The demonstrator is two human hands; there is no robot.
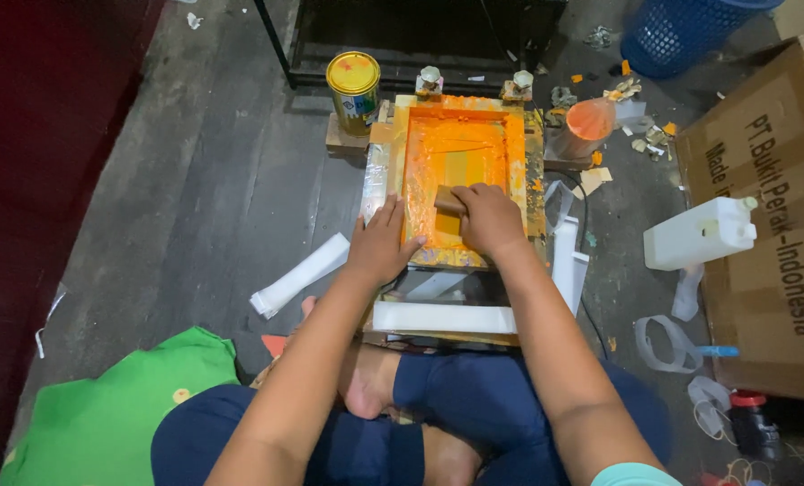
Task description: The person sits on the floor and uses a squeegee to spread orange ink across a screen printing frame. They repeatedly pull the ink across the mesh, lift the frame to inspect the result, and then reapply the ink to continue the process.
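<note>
Gripping squeegee (449, 200), right hand (489, 219), screen's near edge (451, 259)

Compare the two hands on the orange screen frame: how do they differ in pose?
The right hand is curled shut on a wooden block over the inked mesh; the left hand lies flat and open with fingers spread. The right hand sits inside the orange screen frame; the left hand presses on its near left edge. Both are bare.

Bare forearms and bare feet; dark navy trousers cover the crossed legs, and a pale teal sleeve edge shows at five o'clock, right arm
</note>
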